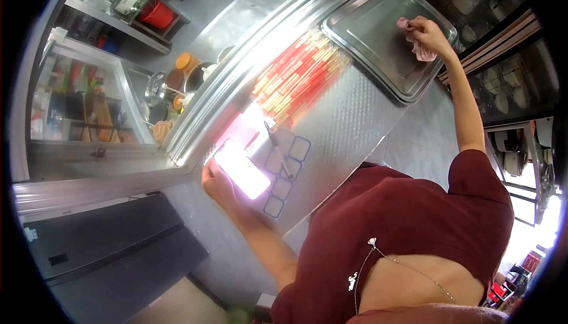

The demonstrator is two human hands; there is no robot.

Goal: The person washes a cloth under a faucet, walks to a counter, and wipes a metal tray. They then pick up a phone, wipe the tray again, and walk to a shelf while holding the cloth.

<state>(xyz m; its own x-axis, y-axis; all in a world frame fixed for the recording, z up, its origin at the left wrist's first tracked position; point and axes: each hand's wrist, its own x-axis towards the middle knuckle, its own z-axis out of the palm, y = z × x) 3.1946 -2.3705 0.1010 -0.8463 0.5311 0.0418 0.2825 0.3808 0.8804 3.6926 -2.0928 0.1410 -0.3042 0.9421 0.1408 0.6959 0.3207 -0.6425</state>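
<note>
Currently right hand (427,33) closed on pink cloth (421,49) atop steel tray (367,34); left hand (216,183) well apart, flat, holding nothing

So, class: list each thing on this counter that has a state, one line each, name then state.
right hand: closed on the pink cloth, pressed to the tray
metal tray: flat on the counter, bare apart from the cloth
left hand: resting at the counter edge
skewers: lying in a row
</note>
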